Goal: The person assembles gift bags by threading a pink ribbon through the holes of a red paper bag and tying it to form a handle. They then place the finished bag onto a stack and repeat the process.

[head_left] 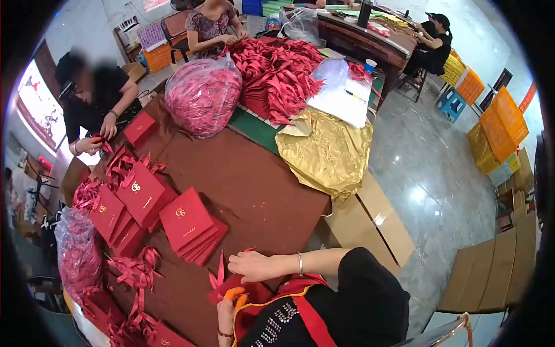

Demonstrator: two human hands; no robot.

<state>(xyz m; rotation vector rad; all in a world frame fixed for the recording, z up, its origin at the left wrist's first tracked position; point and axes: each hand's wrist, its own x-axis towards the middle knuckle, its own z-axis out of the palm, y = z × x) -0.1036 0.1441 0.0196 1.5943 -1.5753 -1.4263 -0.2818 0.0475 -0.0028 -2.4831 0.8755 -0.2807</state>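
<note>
My right hand (252,266), with a silver bangle, reaches leftward at the table's front edge, its fingers closed on a red ribbon. Below it my left hand (226,315) is closed on a red bag (254,289) close to my body; orange pieces (235,294) show at its fingers, too small to identify. A loose red ribbon (218,272) sticks up beside both hands. Just beyond lies a fanned stack of red bags (188,220) with gold print. More printed red bags (139,191) lie farther left.
Ribbon bundles (139,269) and a plastic-wrapped bundle (78,248) line the left side. Across the brown table (248,173) are a big plastic bag (203,95), a red ribbon heap (277,72) and gold wrapping (329,150). A co-worker (98,98) works at the upper left.
</note>
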